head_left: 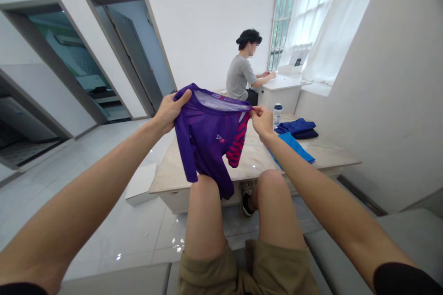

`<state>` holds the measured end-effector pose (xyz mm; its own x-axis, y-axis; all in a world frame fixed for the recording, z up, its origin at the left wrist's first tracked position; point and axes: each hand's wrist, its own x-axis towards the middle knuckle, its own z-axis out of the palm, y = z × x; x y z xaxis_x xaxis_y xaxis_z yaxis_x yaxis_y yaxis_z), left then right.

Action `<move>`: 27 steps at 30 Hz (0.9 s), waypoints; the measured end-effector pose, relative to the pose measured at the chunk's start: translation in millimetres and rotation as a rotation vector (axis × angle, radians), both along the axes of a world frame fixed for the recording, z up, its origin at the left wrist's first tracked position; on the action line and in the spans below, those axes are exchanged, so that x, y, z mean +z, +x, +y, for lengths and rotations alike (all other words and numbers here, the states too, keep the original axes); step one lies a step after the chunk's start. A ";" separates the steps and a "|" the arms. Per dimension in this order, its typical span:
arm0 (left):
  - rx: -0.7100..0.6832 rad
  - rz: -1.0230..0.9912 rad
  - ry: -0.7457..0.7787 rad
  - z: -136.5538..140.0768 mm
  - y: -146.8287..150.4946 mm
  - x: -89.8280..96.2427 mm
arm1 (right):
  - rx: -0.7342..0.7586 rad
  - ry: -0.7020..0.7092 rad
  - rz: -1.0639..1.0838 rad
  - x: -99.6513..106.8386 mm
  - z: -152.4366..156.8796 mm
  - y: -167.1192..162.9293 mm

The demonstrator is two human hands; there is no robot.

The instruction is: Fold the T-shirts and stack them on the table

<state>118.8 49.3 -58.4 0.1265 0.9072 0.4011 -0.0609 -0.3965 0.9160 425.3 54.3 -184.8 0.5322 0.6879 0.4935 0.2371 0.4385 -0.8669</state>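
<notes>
A purple jersey (211,129) hangs in the air above my knees, stretched between both hands. Its collar is at the top, and one sleeve shows a pink and dark striped pattern. My left hand (172,109) pinches the left shoulder of the jersey, thumb on top. On the other side, my right hand (262,120) grips the right shoulder near the collar. The jersey's lower end droops over my left knee, in front of the low table (332,156). A bright blue folded cloth (296,147) lies on the table, just beyond my right forearm.
Dark blue folded clothes (296,126) and a clear bottle (277,115) with a dark cap stand farther back on the table. A white box (141,184) sits on the floor at left. Beyond, a person (240,73) sits at a white desk (285,84) by the window.
</notes>
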 end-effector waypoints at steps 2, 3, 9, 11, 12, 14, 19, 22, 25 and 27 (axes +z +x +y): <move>-0.031 0.003 -0.052 -1.6 -9.6 -2.6 | -0.035 0.012 -0.006 14.1 10.8 14.8; -0.046 0.020 -0.085 -3.2 -13.4 -3.5 | -0.051 0.023 -0.028 20.4 14.9 20.4; -0.149 0.275 -0.243 -19.1 -29.8 1.4 | -0.069 0.111 -0.233 55.2 22.5 40.0; -0.121 0.359 -0.230 -22.4 -34.3 6.0 | -0.076 0.138 -0.292 67.0 18.8 43.5; -0.091 0.396 -0.219 -22.9 -36.6 8.4 | -0.079 0.154 -0.312 73.1 15.5 44.7; -0.022 0.456 -0.197 -21.2 -41.5 12.7 | -0.084 0.189 -0.343 85.4 5.5 45.6; 0.122 0.491 -0.141 -11.3 -57.6 22.8 | 0.002 0.207 -0.493 113.7 -31.8 42.6; 0.200 0.511 -0.045 -10.8 -68.4 29.2 | 0.128 0.152 -0.581 123.1 -49.8 43.2; 0.248 0.602 0.058 -14.6 -78.4 34.4 | 0.230 0.095 -0.666 123.3 -57.9 46.5; 0.251 0.701 0.125 -16.6 -84.2 36.9 | 0.240 0.066 -0.659 119.3 -58.3 49.8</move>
